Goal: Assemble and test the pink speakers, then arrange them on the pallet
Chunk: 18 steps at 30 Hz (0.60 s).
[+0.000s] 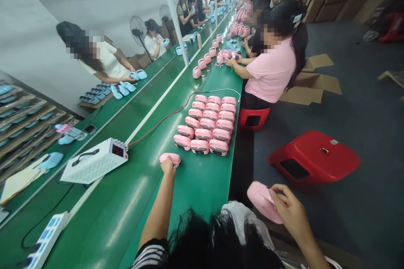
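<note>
My left hand (168,164) is stretched forward over the green conveyor belt (132,201) and is closed on a pink device (170,159) that rests on the belt. My right hand (288,208) is off the table's edge, above the floor, its fingers wrapped on another pink device (261,199). Ahead of my left hand, several pink devices (206,124) stand in three neat rows on the belt. Dark hair at the bottom of the view hides part of my arms.
A white box with a red digit display (94,160) sits left of my left hand, its red and white wires running up the belt. Red stools (312,157) stand on the floor at right. A person in pink (271,69) and other workers sit along the line.
</note>
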Tool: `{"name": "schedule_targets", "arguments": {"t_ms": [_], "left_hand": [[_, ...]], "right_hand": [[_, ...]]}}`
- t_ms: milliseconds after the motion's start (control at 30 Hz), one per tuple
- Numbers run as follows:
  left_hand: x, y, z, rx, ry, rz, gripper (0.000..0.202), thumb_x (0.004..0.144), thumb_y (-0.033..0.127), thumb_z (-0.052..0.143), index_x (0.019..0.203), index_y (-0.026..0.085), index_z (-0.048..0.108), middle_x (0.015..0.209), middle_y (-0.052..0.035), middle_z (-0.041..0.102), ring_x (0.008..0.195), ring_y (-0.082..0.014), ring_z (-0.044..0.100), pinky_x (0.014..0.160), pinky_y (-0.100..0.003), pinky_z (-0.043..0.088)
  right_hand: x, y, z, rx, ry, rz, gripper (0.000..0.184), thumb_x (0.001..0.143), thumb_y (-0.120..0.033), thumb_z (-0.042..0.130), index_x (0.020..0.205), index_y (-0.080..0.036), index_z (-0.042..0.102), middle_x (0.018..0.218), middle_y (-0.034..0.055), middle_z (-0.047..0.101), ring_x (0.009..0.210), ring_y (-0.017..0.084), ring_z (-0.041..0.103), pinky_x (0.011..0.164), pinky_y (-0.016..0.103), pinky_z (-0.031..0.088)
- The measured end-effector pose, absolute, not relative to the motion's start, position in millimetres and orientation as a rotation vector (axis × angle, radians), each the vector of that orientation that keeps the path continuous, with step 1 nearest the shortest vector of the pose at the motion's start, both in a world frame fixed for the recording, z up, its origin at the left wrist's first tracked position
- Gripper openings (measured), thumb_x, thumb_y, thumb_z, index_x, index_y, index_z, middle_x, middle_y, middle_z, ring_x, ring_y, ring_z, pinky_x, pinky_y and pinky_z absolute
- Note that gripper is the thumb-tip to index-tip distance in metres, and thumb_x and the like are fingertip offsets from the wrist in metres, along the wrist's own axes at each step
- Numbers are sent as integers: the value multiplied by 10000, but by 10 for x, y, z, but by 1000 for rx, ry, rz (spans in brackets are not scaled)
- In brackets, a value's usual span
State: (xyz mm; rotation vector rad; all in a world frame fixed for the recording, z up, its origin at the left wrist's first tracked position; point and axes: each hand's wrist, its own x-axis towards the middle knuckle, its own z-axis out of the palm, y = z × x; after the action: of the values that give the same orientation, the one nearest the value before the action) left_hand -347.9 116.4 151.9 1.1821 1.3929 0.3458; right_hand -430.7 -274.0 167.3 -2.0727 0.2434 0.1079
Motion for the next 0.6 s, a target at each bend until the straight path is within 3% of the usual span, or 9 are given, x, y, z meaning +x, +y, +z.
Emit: {"name": "schedule_targets", "arguments": {"t_ms": [200,367,467,533,600], "left_hand": [[-3254,1225,1520,1211,1297,214,314,915,310,561,1178,139,553,1125,-91,599,919,-184,620,765,-365,560],[-3281,910,1961,1436,1113,99,346,953,292,458,1268,154,500,1164,-94,600,902,-162,614,734,-291,515],[-3386,359,2260,1492,783,-228,301,878,262,539,1103,91,642,989,-102,683,772,-169,626,653,-254,479],[-3483,-65,2404,1506,416,-707,349,856,345,546,955,44,695,819,-114,691,667,-180,608,593,-268,458],[-3552,-398,2488,1559,194,-918,379,858,378,516,898,54,707,657,-59,641,568,-135,540,517,-229,382]], "right_hand": [[-4200,-2695,1748,-2226,121,34,434,850,-609,426,765,-218,595,613,16,644,585,185,607,563,247,388],[-4066,-2574,1981,-2438,-334,-288,486,965,-404,345,600,-197,590,593,43,622,593,156,584,612,266,350],[-3958,-2332,2165,-2465,-788,-501,479,951,-316,422,511,-188,561,489,23,533,511,129,490,611,283,326],[-3922,-2107,2207,-2391,-1054,-570,449,932,-282,446,510,-187,564,476,22,516,501,133,464,585,289,313],[-3957,-1877,2160,-2275,-1191,-501,407,910,-254,439,534,-187,579,493,32,531,530,150,475,598,296,335]]}}
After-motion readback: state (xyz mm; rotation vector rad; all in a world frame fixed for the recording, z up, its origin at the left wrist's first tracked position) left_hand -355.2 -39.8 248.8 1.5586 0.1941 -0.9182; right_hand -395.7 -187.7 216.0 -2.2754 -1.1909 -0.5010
